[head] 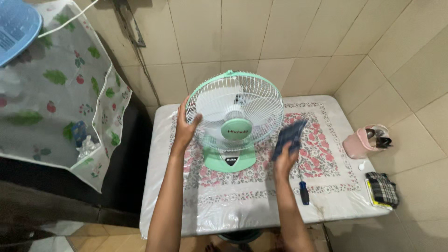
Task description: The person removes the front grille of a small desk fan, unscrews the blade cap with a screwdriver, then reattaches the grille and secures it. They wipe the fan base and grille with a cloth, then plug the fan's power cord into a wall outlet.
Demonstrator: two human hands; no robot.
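At frame centre the left hand [185, 130] cups the fan [234, 114] grille's left edge, fingers spread; the right hand [285, 156] grips a blue cloth [290, 135] just right of it

A fan [234, 122] is placed mid-frame on a table [224, 205]; a screwdriver [303, 186] lies lower right of it, a cup [364, 141] and pouch [382, 189] at the right edge.

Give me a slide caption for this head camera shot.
Left hand steadies a green table fan; right hand holds a blue cloth beside its grille.
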